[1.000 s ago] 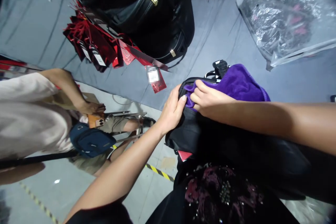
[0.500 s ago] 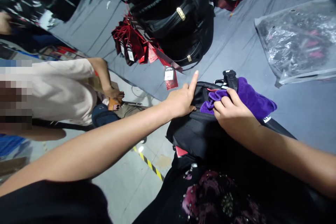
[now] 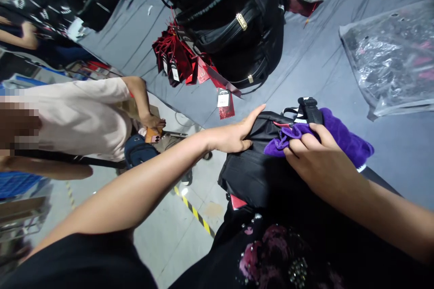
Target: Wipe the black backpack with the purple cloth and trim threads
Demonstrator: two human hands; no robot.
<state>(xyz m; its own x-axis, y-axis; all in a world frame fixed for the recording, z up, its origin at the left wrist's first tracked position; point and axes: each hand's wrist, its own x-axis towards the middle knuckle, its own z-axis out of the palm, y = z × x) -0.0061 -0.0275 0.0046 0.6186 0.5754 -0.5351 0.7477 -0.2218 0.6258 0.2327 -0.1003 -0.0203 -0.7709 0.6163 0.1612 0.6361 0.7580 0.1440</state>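
A black bag [image 3: 257,174] lies in front of my body at the table's edge, with a black buckle [image 3: 308,103] and strap at its far side. My left hand [image 3: 233,137] holds the bag's left end, thumb and forefinger on either side of the fabric; its other fingers are hidden. Bunched purple velvety cloth [image 3: 349,137] lies over the bag's top. My right hand [image 3: 315,151] has its fingers closed on the gathered edge of this cloth. A red tag [image 3: 238,202] pokes out at the bag's lower left.
Black backpacks [image 3: 233,40] stand on the grey-covered table [image 3: 315,72], red hang tags [image 3: 176,61] beside them. A clear plastic bag [image 3: 389,63] lies at right. Leftward, a person in a pale shirt [image 3: 84,113] is near the table; yellow-black tape [image 3: 196,214] marks the floor.
The view has shifted, so most things sit slightly further right and lower. My left forefinger points less upward and lies lower along the bag. My right hand keeps its hold on the purple cloth.
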